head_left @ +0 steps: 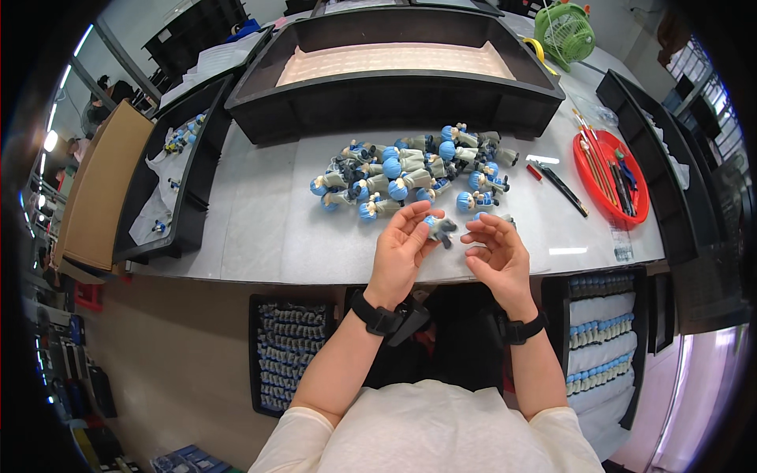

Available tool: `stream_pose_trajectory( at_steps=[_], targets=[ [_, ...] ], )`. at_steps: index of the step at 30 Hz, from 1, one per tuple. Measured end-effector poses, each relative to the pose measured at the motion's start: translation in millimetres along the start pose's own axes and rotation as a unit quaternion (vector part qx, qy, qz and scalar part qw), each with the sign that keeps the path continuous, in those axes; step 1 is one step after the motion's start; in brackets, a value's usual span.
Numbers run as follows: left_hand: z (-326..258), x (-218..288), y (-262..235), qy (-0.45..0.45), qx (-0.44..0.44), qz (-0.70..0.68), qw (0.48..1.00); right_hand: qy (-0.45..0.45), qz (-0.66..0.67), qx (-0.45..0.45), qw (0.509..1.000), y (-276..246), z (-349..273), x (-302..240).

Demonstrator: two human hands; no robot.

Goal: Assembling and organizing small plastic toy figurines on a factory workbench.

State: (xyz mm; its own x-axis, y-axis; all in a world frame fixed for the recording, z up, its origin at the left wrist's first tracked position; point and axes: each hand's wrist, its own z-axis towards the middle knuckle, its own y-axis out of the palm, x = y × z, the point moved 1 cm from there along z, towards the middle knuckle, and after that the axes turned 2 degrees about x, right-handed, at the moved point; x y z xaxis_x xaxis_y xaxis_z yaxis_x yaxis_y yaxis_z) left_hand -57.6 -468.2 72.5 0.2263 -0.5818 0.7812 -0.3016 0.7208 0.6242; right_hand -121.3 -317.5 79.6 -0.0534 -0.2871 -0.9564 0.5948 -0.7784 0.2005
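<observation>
Near the table's front edge, my left hand (397, 254) pinches a small figurine (443, 229) between thumb and fingers. Its grey clothing and dark feet point right, toward my other hand, while its head is mostly covered by my fingers. Just to the right, my right hand (503, 258) is raised with its fingers curved and apart, and nothing shows between them. Just beyond both hands lies a heap of similar figurines (405, 163) with blue hair and pale grey clothes, facing different ways.
A large black tray (394, 101) stands behind the heap. At right are a red basket (645, 206) of brushes, a black pen (564, 189) and a green fan (564, 35). Another black tray (183, 225) with figurines sits left. Filled trays flank my legs below the table.
</observation>
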Motion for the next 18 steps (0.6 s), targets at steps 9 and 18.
stream_pose_trajectory(
  at_steps=[9, 18],
  targets=[
    [-5, 2, -1, -0.013, -0.005, -0.001, 1.000, 0.035, 0.014, 0.005, 0.999, 1, -1, 1],
    [-5, -6, 4, 0.088, -0.091, 0.155, 0.980, 0.054, -0.051, -0.012, 0.997, -1, -2, 5]
  ],
)
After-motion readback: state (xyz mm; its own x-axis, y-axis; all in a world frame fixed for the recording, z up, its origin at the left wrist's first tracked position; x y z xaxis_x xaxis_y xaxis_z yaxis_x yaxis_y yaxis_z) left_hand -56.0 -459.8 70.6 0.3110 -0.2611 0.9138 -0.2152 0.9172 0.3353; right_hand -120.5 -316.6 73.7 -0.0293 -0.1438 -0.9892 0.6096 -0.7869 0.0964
